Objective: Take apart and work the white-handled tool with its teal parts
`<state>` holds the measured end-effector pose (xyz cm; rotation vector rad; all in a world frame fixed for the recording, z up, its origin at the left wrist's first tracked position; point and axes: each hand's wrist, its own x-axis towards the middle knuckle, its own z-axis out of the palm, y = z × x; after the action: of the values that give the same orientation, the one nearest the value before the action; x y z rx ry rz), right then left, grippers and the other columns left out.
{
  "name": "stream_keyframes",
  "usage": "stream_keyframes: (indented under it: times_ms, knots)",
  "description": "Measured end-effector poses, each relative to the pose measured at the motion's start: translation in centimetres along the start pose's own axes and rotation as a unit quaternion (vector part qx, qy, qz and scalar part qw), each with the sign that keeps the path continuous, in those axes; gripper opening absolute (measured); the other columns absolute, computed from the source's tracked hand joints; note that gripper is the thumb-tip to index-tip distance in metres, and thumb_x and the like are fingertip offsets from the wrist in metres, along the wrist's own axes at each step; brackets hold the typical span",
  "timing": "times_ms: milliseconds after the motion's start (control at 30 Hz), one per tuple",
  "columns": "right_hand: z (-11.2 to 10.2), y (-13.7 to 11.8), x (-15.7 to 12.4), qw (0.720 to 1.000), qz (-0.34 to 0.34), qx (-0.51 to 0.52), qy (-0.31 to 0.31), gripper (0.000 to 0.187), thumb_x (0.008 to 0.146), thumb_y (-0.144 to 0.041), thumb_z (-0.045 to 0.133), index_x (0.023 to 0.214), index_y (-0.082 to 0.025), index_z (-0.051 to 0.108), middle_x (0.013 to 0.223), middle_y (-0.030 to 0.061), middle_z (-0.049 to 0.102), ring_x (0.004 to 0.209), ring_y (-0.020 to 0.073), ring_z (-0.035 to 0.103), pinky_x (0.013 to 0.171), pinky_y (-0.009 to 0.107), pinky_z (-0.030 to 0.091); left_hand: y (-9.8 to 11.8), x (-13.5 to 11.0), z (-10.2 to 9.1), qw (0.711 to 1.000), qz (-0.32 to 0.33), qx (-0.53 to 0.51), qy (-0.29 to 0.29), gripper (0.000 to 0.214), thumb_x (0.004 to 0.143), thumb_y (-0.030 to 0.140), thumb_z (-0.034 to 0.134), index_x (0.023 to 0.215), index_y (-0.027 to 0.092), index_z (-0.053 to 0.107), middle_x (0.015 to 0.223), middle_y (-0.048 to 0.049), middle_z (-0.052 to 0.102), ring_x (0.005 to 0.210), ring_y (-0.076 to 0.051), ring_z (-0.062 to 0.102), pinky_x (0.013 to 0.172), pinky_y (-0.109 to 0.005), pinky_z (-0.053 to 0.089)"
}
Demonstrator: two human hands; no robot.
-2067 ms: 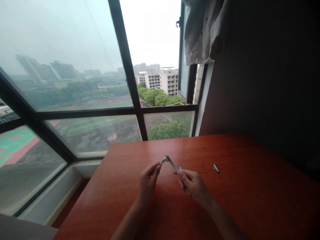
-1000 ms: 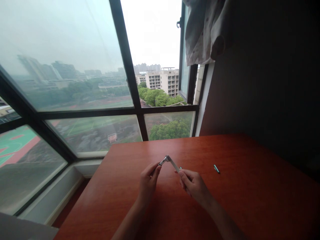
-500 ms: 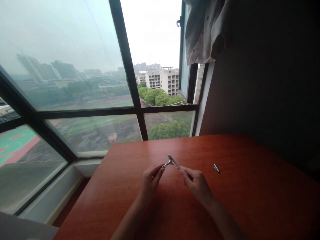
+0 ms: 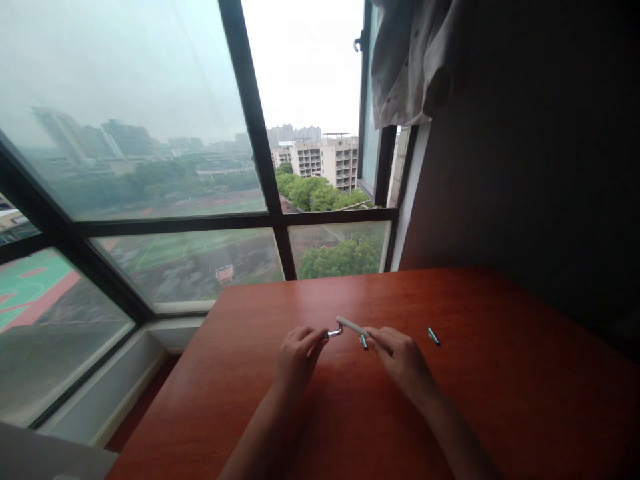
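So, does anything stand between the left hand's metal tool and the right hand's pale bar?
Nothing visible: the metal tool and pale bar touch or nearly so. The nearer green piece, by the right hand, isn't between them.

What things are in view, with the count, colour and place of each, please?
Metal piece: 1, silver, in the left hand
Bar: 1, pale grey, in the right hand
Small pieces: 2, green, on the table, one by the right hand, one farther right
Table: 1, reddish-brown, below both hands
Window frame: 1, dark, beyond the table
Cloth: 1, greyish, hanging at upper right
Wall: 1, dark, at right
Buildings: several, beige and grey, outside
Trees: several, green, outside
Sports court: 1, green and pink, outside, left
Left hand: 1, bare, holding the metal piece
Right hand: 1, bare, holding the bar
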<state>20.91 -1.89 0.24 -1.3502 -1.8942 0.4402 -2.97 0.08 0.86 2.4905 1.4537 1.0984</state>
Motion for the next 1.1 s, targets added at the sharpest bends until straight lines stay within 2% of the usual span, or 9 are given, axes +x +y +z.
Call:
stream_keyframes:
  times_ms: [100,400,733,967,1100]
  knots:
    - [-0.03,0.32,-0.10,0.999,0.004,-0.040,0.012,0.032,0.095,-0.036,0.044,0.108,-0.023,0.069,0.084,0.0071,0.068,0.076,0.0193,0.063,0.071,0.025,0.046,0.05,0.03,-0.10,1.000,0.022,0.021,-0.002,0.022,0.093,0.029,0.051,0.101,0.022,0.070,0.080,-0.0055,0.068,0.074,-0.018,0.058,0.069,-0.028,0.043]
    - [-0.16,-0.22,-0.34,0.995,-0.027,-0.094,-0.004,0.024,0.093,-0.032,0.050,0.105,-0.027,0.071,0.081,0.0031,0.068,0.072,0.0164,0.064,0.065,0.022,0.042,-0.18,0.17,-0.28,0.999,0.009,0.049,-0.004,0.020,0.092,0.028,0.053,0.099,0.020,0.070,0.081,-0.0052,0.068,0.075,-0.019,0.057,0.069,-0.028,0.042]
    - [-0.19,0.14,-0.35,0.993,-0.011,-0.114,0.027,0.028,0.094,-0.035,0.046,0.105,-0.026,0.071,0.082,0.0046,0.070,0.074,0.0173,0.065,0.065,0.023,0.042,-0.01,0.07,-0.26,0.998,0.030,0.061,-0.001,0.021,0.093,0.028,0.051,0.098,0.023,0.071,0.079,-0.0046,0.067,0.074,-0.018,0.056,0.069,-0.027,0.040]
    - [-0.22,-0.23,-0.43,0.992,-0.024,-0.123,-0.014,0.026,0.093,-0.034,0.048,0.106,-0.028,0.070,0.080,0.0036,0.069,0.072,0.0169,0.064,0.061,0.023,0.040,-0.09,0.09,-0.32,0.995,0.033,0.091,0.005,0.020,0.093,0.028,0.051,0.098,0.023,0.070,0.078,-0.0043,0.066,0.073,-0.018,0.056,0.068,-0.028,0.039]
    - [-0.28,-0.22,-0.45,0.989,-0.015,-0.145,-0.001,0.025,0.093,-0.034,0.048,0.105,-0.029,0.070,0.081,0.0030,0.070,0.072,0.0167,0.065,0.059,0.023,0.038,0.16,0.16,-0.40,0.994,0.036,0.101,0.003,0.022,0.094,0.029,0.049,0.095,0.022,0.070,0.077,-0.0045,0.066,0.072,-0.019,0.055,0.068,-0.028,0.039]
